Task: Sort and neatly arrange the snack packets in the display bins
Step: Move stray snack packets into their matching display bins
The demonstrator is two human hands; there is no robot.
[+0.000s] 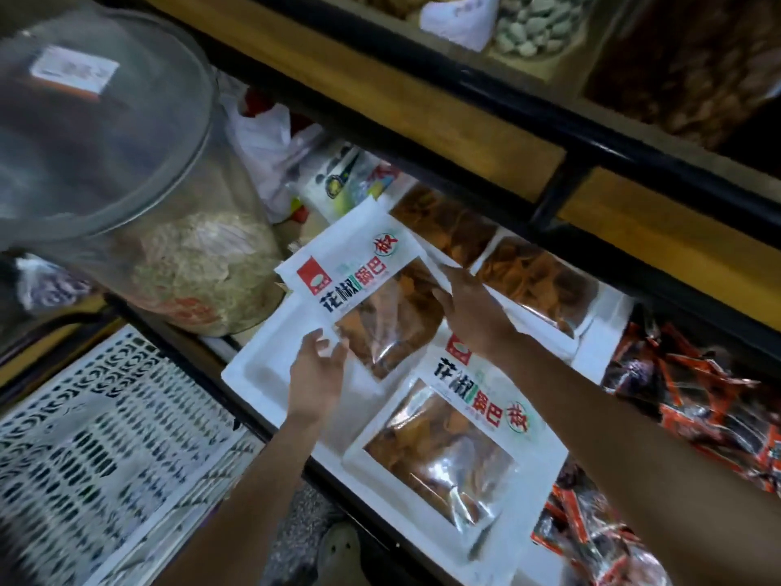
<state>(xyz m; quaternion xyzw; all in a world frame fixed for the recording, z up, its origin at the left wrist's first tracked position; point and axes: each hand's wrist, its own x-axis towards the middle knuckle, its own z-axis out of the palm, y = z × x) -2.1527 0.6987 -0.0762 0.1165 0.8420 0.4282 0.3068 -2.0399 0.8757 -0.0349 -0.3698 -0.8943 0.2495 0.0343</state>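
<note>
White film sat pinched between the thumb and fingers of my right hand (469,306), which held the far right edge of the crisp packet (359,277). My left hand (317,370) was at its near edge with fingers loosely curled, and I could not tell whether it truly gripped. The packet was tilted over the left part of the white foam bin (249,365). To place it well, I judged I should square its printed band with the matching packet (456,433) lying just near-right, then lower it flat so the slick window did not slide. More window packets (532,281) lay farther right. Beyond them, orange-red sachets (697,399) filled the right bin. A clear plastic jar (139,196) stood to the left, a white perforated crate (84,437) near left, and a wooden shelf edge (422,103) ran across the far side.
</note>
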